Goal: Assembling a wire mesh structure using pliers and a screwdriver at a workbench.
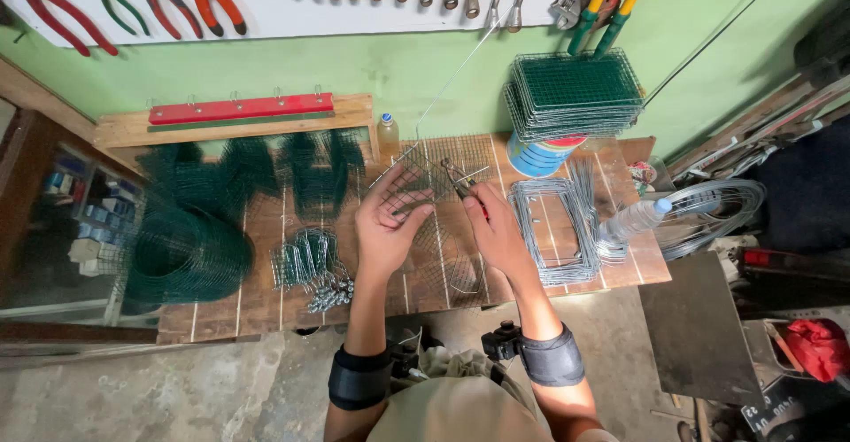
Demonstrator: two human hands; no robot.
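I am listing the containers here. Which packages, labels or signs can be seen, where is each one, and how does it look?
Small bottle: back of the wooden bench, by the green wall; clear, yellowish content.
Round tub: right back, under green mesh panels; blue, white and red label band.
Plastic bottle: lying at the right edge; clear, blue cap.
Small boxes: left glass cabinet; blue and white, blurred.

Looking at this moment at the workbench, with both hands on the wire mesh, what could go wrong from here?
1. The wire mesh piece has bare cut ends near the left hand, so a slip might scratch the palm.
2. The right hand works pliers close to the left fingers; a pinch seems possible.
3. The plastic bottle lies near the table edge, on wire frames, and could roll off if they are pulled.
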